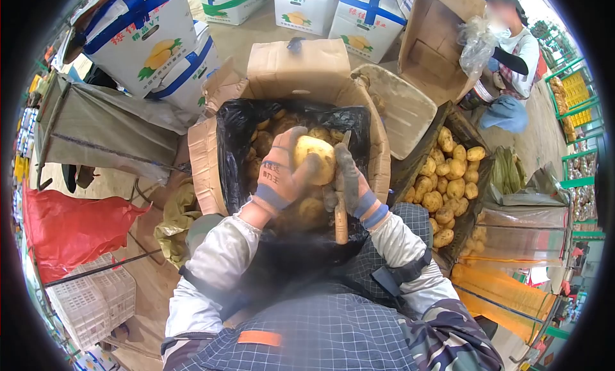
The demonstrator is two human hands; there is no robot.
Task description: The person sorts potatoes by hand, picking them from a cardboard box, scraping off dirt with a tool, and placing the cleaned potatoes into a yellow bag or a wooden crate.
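My left hand [278, 172], in an orange and grey work glove, is closed round a large pale potato [315, 154] above the box. Gloved the same way, my right hand [356, 184] grips a knife [341, 225], its wooden handle pointing down towards me and its blade up beside the potato. Below both hands stands an open cardboard box [205, 166] lined with a black plastic bag [230, 134]. Several potatoes [312, 209] lie inside it, partly hidden by my hands.
On the right, a dark-lined crate [392, 169] holds many potatoes [455, 188]. A worn plastic scoop [400, 108] leans between box and crate. White printed cartons [150, 48] stand behind. A person [512, 57] sits at the far right. Red sacking [77, 230] hangs left above a white basket [96, 300].
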